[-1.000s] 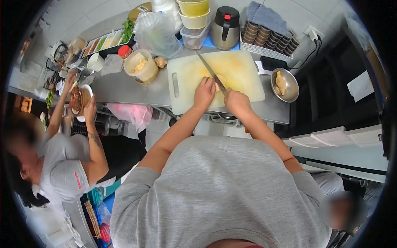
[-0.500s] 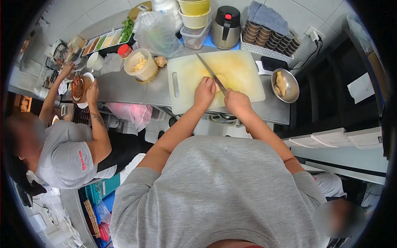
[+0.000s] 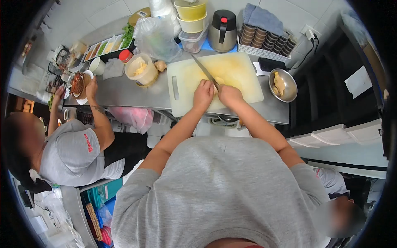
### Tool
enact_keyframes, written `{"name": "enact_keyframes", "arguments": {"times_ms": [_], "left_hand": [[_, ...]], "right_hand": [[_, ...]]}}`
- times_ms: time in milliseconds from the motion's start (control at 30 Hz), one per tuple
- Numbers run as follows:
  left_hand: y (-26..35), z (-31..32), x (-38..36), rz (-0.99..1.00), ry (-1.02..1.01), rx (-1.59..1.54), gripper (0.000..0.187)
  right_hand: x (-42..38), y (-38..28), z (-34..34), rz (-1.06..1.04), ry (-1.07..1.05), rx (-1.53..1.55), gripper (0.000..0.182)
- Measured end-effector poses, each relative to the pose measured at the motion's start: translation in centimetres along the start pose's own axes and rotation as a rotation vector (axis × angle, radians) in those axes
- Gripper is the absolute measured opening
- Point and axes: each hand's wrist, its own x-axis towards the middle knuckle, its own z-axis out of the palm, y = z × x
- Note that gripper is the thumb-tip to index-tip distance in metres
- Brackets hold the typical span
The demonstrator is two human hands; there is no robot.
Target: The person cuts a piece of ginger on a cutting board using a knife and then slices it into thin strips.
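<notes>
A knife (image 3: 202,68) is in my right hand (image 3: 230,96), its fingers closed round the handle. The blade slants up and left over the pale, yellow-stained cutting board (image 3: 244,80). My left hand (image 3: 203,95) is closed on a piece of peeled ginger, mostly hidden by the fingers and set against the blade's left side. A pale ginger slice (image 3: 220,79) shows just right of the blade, on the board. Larger peeled ginger (image 3: 279,84) lies in a metal bowl (image 3: 293,91) right of the board.
A plastic tub (image 3: 145,77) with pale pieces and a knob of unpeeled ginger (image 3: 160,65) stand left of the board. Behind are a plastic bag (image 3: 156,39), a steel jug (image 3: 222,35) and a basket of stacked cups (image 3: 264,50). A co-worker (image 3: 70,153) holds a bowl (image 3: 78,84) at left.
The knife and my right hand have moved slightly left, closer to my left hand. The co-worker's far hand has drawn down and left from the counter items.
</notes>
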Motion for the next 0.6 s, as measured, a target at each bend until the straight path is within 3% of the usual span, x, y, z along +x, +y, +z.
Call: {"name": "enact_keyframes", "arguments": {"times_ms": [367,600], "left_hand": [[-0.3,0.1,-0.1,0.031,0.012,-0.011,0.008],[0.0,-0.2,0.0,0.039,0.016,-0.026,0.008]], "right_hand": [[-3.1,-0.9,-2.8,0.047,-0.061,-0.022,0.025],[-1.8,-0.1,0.5,0.059,-0.059,-0.015,0.025]]}}
